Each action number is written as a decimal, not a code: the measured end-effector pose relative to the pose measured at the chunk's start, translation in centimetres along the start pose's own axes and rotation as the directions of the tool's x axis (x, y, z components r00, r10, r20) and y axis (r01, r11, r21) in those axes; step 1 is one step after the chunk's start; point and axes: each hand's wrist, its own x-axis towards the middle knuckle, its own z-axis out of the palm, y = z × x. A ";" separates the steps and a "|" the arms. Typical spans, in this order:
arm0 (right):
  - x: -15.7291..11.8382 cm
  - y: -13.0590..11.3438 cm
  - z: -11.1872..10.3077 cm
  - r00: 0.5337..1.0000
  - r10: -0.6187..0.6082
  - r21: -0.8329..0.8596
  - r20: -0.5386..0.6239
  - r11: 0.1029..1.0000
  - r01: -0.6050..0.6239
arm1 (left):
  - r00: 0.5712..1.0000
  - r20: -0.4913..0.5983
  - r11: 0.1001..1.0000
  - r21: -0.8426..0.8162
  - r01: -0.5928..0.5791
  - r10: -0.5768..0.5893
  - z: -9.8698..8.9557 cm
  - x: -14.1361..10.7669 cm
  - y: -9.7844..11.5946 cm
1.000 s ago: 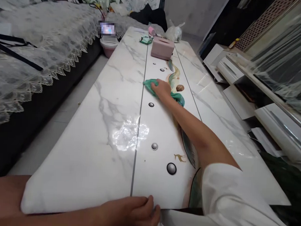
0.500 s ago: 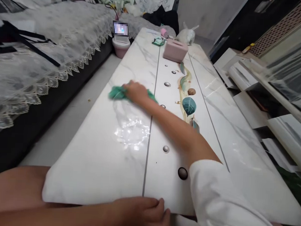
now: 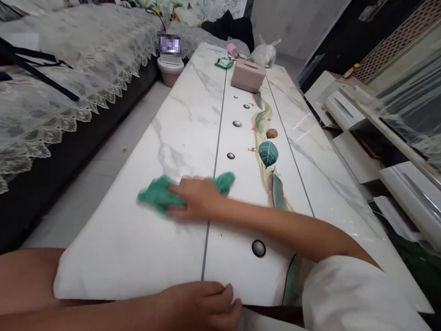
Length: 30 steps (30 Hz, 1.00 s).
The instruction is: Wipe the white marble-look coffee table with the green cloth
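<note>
A crumpled green cloth lies against the white marble-patterned table, bunched under my right hand. The fingers are closed on it, and the cloth sticks out on both sides of the hand. My right arm, in a white sleeve, reaches across the table from the right. At the near edge of the table rests my left hand, its fingers curled in, with nothing visible in them. Between the two hands is bare tabletop, with a printed dark oval to the right.
A pink box stands toward the table's far end, beside a small green packet, a pink item and a plastic bag. On the left runs a sofa with a lace cover. White shelving lines the right.
My right hand has drawn the green cloth back over the table toward me, from farther up. The wet, shiny patch seen before is no longer visible. My left hand has hardly moved.
</note>
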 end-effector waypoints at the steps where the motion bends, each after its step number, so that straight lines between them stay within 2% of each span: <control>1: -2.1 -2.1 0.7 0.992 -0.123 -0.014 0.027 0.992 0.123 | 1.000 0.006 1.000 0.006 0.004 -0.005 0.1 0.0 0.1; 3: -4.9 -5.0 1.6 0.960 -0.278 -0.075 0.039 0.957 0.280 | 0.999 0.035 1.000 0.012 -0.007 0.007 0.1 -0.1 0.2; 4: -5.4 -5.6 1.7 0.954 -0.296 -0.100 0.043 0.949 0.299 | 0.999 0.050 1.000 0.013 -0.017 0.016 0.1 -0.1 0.2; 6: -4.6 -5.2 1.2 0.969 -0.238 -0.095 0.061 0.965 0.243 | 0.998 0.061 0.999 0.015 -0.030 0.029 -0.1 -0.2 0.1; 9: 0.3 -1.0 -0.5 0.997 -0.060 -0.023 0.047 0.998 0.061 | 0.998 0.061 1.000 0.003 -0.026 0.026 -0.4 -0.3 -0.1; 11: 4.6 3.4 -1.8 0.995 0.087 -0.011 -0.045 0.996 -0.087 | 0.997 0.068 1.000 -0.007 -0.022 0.023 -0.6 -0.2 -0.2; 13: 8.7 7.9 -2.9 0.953 0.251 -0.002 -0.167 0.967 -0.255 | 0.996 0.086 0.999 -0.016 -0.031 0.032 -0.8 -0.2 -0.3; 15: 11.7 11.8 -3.7 0.886 0.377 0.025 -0.268 0.923 -0.385 | 0.994 0.097 0.999 -0.021 -0.050 0.052 -0.9 -0.2 -0.3; 17: 13.4 14.0 -4.1 0.838 0.434 0.047 -0.330 0.895 -0.445 | 0.992 0.112 0.998 -0.025 -0.063 0.065 -0.9 -0.2 -0.3; 18: 13.7 14.4 -4.1 0.834 0.436 0.051 -0.339 0.893 -0.446 | 0.992 0.113 0.998 -0.027 -0.062 0.064 -0.9 -0.3 -0.3; 20: 13.2 13.9 -4.0 0.856 0.407 0.054 -0.319 0.909 -0.413 | 0.993 0.108 0.999 -0.023 -0.048 0.050 -0.8 -0.4 -0.3; 23: 10.0 10.6 -3.6 0.921 0.322 0.064 -0.221 0.947 -0.316 | 0.995 0.077 0.998 -0.014 -0.054 0.055 -0.6 -0.6 -0.3; 27: 2.3 3.4 -2.0 0.984 0.166 0.072 -0.058 0.984 -0.162 | 0.992 0.098 0.996 0.026 -0.080 0.077 -0.5 -0.7 -0.3; 30: -4.4 -2.2 -0.1 1.000 -0.013 0.046 0.024 0.999 0.012 | 0.990 0.118 0.995 0.051 -0.082 0.076 -0.3 -0.9 -0.1</control>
